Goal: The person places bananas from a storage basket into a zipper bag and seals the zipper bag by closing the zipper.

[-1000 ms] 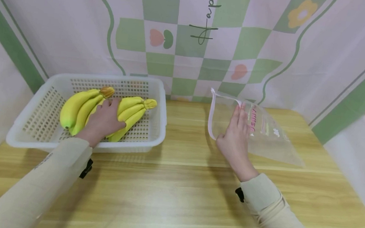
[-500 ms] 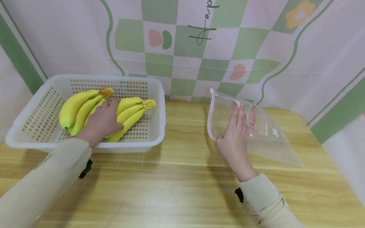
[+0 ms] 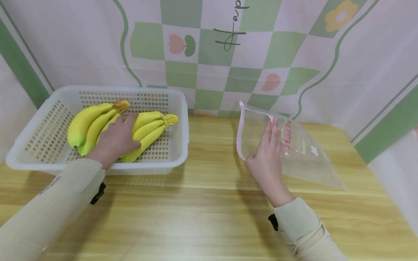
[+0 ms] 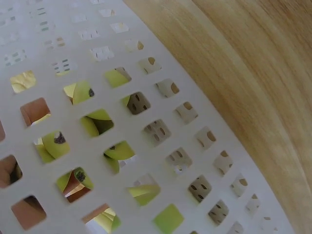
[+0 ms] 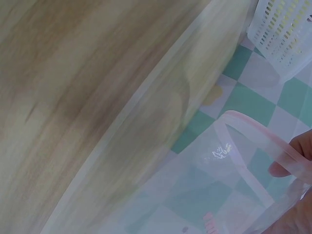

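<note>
Left hand: the left hand (image 3: 116, 138) is lying on top of the bananas (image 3: 144, 130) in the basket, its fingers (image 3: 130, 121) curling over the fruit and grasping it between the two bunches.
Right hand: the right hand (image 3: 266, 155) is holding the bag (image 3: 305, 157) at its mouth, fingers (image 3: 272, 130) reaching up inside the pink rim and keeping it spread open; how the thumb lies cannot be told.
Bananas: two yellow bunches are lying side by side, their long axes running from the basket's near left toward its far right, stems pointing to the far right and tips to the near left.
Basket: the white slotted basket (image 3: 176, 152) is sitting at the bench's far left corner, long side along the far edge.
Bag: the clear zip bag is resting near the far edge, right of the middle, mouth facing left toward the basket, its length trailing off to the right edge.
Bench: the wooden bench (image 3: 199, 223) is carrying both, basket and bag well apart.
Backdrop: a pink and green checked cloth (image 3: 218, 42) is hanging behind the far edge.
</note>
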`<state>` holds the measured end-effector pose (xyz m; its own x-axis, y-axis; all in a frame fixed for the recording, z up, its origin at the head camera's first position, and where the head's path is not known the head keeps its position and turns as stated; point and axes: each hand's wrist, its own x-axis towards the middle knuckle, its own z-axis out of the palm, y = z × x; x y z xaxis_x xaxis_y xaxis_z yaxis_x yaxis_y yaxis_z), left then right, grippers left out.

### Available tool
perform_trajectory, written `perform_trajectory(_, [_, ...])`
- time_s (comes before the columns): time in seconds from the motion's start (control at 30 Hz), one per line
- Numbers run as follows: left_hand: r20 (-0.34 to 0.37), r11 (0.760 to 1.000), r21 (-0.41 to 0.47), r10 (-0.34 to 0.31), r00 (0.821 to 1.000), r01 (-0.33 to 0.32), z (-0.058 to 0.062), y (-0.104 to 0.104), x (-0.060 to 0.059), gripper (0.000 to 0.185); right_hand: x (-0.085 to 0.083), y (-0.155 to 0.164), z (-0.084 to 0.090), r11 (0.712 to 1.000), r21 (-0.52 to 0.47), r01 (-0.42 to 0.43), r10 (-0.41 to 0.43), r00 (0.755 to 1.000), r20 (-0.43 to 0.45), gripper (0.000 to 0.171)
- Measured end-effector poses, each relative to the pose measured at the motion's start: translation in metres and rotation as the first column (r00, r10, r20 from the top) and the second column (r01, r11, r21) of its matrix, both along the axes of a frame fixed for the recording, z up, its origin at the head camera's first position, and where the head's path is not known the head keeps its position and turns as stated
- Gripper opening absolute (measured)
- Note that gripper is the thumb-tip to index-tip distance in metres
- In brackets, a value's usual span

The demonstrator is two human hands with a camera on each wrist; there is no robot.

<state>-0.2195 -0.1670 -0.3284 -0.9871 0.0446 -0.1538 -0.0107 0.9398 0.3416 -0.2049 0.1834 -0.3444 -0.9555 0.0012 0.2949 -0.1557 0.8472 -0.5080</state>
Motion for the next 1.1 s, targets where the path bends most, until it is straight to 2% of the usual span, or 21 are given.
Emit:
perform_trajectory(0.37, [-0.025, 1.000, -0.013, 0.011, 1.000, -0.011, 0.0018, 0.0014, 0.0004, 0.084, 0.0002, 0.0005, -0.0019, 1.000, 0.018, 0.001, -0.001, 1.000, -0.015, 0.093])
perform_trajectory(0.77, [-0.071, 0.998, 0.003, 0.064, 0.995, -0.064, 0.0017, 0.0010, 0.0014, 0.086, 0.0000, 0.0018, -0.0030, 1.000, 0.004, 0.003, -0.003, 1.000, 0.011, 0.094])
perform_trajectory(1.1, [-0.089, 0.997, 0.016, 0.082, 0.993, -0.081, 0.0031, 0.0012, 0.0040, 0.085, 0.0017, 0.0038, -0.0030, 1.000, 0.008, 0.001, -0.001, 1.000, -0.018, 0.095])
